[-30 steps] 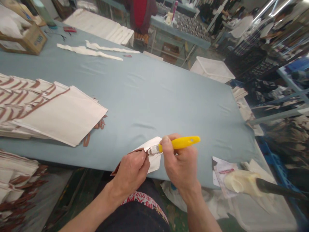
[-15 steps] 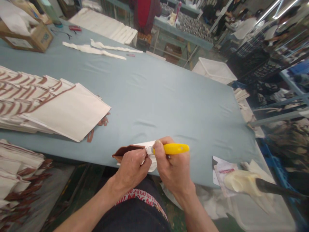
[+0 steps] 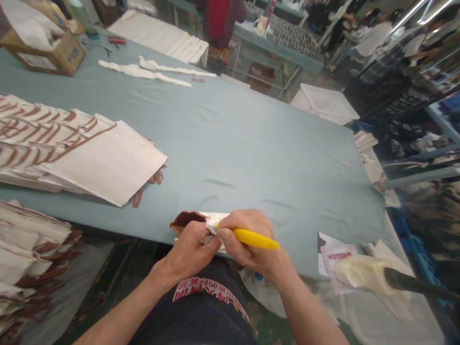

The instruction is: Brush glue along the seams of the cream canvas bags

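At the table's near edge my left hand (image 3: 192, 247) is closed on a small pouch (image 3: 187, 218), white outside with a brown lining that shows at its gaping left end. My right hand (image 3: 247, 237) grips a brush (image 3: 256, 238) by its yellow handle. The brush's whitish head meets the pouch just beyond my left fingertips. Most of the pouch's right part is hidden under my hands.
Cream fabric pieces with brown edging (image 3: 100, 158) lie stacked on the blue-grey table (image 3: 258, 143) at left. White strips (image 3: 143, 74) and a cardboard box (image 3: 53, 52) sit farther back. A glue-coated container (image 3: 362, 270) with a dark handle stands at right.
The brush handle has tilted, its free end now lower, and my right hand has rolled over it. The brush head has shifted slightly left along the pouch. The view has moved a little.
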Demonstrator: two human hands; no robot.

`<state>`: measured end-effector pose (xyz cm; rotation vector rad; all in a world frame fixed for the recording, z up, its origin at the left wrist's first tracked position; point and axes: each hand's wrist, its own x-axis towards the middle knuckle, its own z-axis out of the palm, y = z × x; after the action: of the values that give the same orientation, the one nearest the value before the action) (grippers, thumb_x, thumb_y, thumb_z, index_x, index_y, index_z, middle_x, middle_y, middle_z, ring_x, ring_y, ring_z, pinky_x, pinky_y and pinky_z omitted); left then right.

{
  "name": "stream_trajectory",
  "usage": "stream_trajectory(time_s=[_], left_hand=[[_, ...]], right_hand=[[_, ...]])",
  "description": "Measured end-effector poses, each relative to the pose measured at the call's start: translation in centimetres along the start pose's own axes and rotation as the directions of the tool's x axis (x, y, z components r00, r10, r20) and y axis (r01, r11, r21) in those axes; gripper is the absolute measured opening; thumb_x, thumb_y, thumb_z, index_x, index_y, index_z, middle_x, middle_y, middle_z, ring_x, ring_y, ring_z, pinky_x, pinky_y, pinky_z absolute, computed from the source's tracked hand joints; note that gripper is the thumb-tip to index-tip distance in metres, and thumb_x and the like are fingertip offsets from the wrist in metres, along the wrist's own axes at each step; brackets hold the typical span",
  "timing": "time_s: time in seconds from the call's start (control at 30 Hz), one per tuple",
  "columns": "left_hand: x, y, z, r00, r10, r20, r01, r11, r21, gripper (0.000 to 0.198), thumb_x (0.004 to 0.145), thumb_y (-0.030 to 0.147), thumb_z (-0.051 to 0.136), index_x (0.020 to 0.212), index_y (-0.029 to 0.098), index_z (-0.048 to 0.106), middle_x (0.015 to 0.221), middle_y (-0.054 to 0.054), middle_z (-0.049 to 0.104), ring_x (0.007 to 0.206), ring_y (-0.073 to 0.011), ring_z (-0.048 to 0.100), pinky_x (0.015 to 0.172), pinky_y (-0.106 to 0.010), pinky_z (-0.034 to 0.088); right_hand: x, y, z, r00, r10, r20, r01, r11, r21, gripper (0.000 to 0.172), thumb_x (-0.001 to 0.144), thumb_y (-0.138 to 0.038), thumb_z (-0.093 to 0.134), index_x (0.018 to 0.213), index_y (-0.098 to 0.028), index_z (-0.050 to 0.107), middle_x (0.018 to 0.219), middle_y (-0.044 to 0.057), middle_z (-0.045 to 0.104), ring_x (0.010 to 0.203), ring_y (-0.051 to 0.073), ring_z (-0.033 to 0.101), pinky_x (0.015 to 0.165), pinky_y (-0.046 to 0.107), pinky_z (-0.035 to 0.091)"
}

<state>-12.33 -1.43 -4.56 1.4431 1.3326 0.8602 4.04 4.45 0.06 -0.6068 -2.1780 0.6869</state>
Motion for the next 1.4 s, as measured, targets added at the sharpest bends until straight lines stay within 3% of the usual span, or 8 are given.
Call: stream_trajectory(time_s=[0.1, 0.2, 0.3, 0.67, 0.83, 1.03, 1.27, 1.4], left_hand=[[0.2, 0.0, -0.1, 1.000, 0.001, -0.019, -0.001, 1.000, 0.010, 0.025, 0.085, 0.024, 0.050, 0.060, 0.020, 0.053, 0.061, 0.003, 0.055, 0.059, -0.0135, 0.049, 0.057, -0.026, 0.036], [0.2, 0.0, -0.1, 0.998, -0.014, -0.056, 0.015, 1.000, 0.023, 0.025, 0.086, 0.025, 0.048, 0.063, 0.021, 0.055, 0.064, 0.002, 0.056, 0.062, -0.0146, 0.051, 0.060, -0.027, 0.038], [0.2, 0.1, -0.1, 0.998, -0.023, -0.052, 0.024, 1.000, 0.019, 0.025, 0.088, 0.027, 0.048, 0.066, 0.020, 0.059, 0.066, 0.001, 0.059, 0.064, -0.0152, 0.052, 0.061, -0.027, 0.041], [0.6, 1.3, 0.5, 0.992, -0.039, 0.123, 0.046, 0.998, -0.049, 0.021, 0.083, 0.029, 0.047, 0.063, 0.022, 0.048, 0.064, 0.003, 0.042, 0.063, -0.0138, 0.042, 0.059, -0.027, 0.034], [0.6, 1.6, 1.4, 0.995, -0.036, 0.093, 0.039, 0.999, -0.033, 0.029, 0.082, 0.027, 0.050, 0.058, 0.024, 0.033, 0.060, 0.005, 0.034, 0.060, -0.0131, 0.038, 0.056, -0.028, 0.028], [0.9, 1.2, 1.7, 0.995, -0.058, 0.077, 0.063, 0.996, -0.061, 0.024, 0.084, 0.029, 0.047, 0.062, 0.023, 0.041, 0.065, 0.004, 0.043, 0.061, -0.0125, 0.040, 0.058, -0.027, 0.032], [1.1, 1.6, 1.7, 0.995, -0.046, 0.093, 0.053, 0.996, -0.075, 0.024, 0.083, 0.029, 0.047, 0.061, 0.023, 0.042, 0.064, 0.003, 0.040, 0.063, -0.0132, 0.039, 0.058, -0.028, 0.032], [1.3, 1.9, 2.0, 0.993, -0.054, 0.101, 0.061, 0.996, -0.068, 0.028, 0.083, 0.028, 0.049, 0.058, 0.023, 0.039, 0.061, 0.004, 0.037, 0.061, -0.0132, 0.038, 0.057, -0.028, 0.030]], right_hand=[[-0.1, 0.6, -0.1, 0.961, 0.188, -0.202, -0.167, 0.979, 0.113, 0.034, 0.110, -0.038, 0.051, 0.083, -0.023, 0.066, 0.068, -0.001, 0.069, 0.054, 0.011, 0.061, 0.054, 0.024, 0.047], [0.1, 1.5, -0.4, 0.767, 0.437, -0.469, -0.236, 0.872, 0.428, 0.034, 0.107, -0.047, 0.060, 0.083, -0.023, 0.066, 0.055, -0.007, 0.053, 0.042, 0.008, 0.044, 0.042, 0.021, 0.033], [-0.1, 2.5, -0.7, 0.650, 0.598, -0.470, -0.220, 0.739, 0.637, 0.036, 0.102, -0.052, 0.068, 0.081, -0.022, 0.064, 0.048, -0.011, 0.041, 0.039, 0.007, 0.033, 0.039, 0.019, 0.025], [-1.6, 3.7, -2.2, 0.761, 0.649, 0.008, -0.455, 0.525, 0.719, 0.050, 0.096, -0.068, 0.064, 0.078, -0.023, 0.055, 0.047, -0.014, 0.028, 0.039, 0.007, 0.021, 0.040, 0.020, 0.019], [-0.6, 3.4, -2.0, 0.762, 0.645, -0.057, -0.480, 0.622, 0.619, 0.055, 0.091, -0.075, 0.065, 0.076, -0.023, 0.056, 0.047, -0.012, 0.032, 0.037, 0.007, 0.026, 0.037, 0.020, 0.019], [-1.4, 4.0, -2.4, 0.699, 0.661, -0.274, -0.363, 0.658, 0.659, 0.049, 0.095, -0.067, 0.068, 0.079, -0.022, 0.058, 0.046, -0.012, 0.035, 0.038, 0.007, 0.028, 0.039, 0.020, 0.023], [-2.2, 4.3, -2.7, 0.740, 0.672, -0.029, -0.458, 0.535, 0.710, 0.051, 0.096, -0.070, 0.064, 0.078, -0.024, 0.054, 0.046, -0.014, 0.025, 0.038, 0.007, 0.018, 0.038, 0.020, 0.017], [-1.7, 4.8, -1.4, 0.742, 0.668, -0.061, -0.491, 0.603, 0.629, 0.053, 0.097, -0.073, 0.060, 0.080, -0.022, 0.056, 0.049, -0.012, 0.032, 0.040, 0.007, 0.025, 0.039, 0.021, 0.020]])
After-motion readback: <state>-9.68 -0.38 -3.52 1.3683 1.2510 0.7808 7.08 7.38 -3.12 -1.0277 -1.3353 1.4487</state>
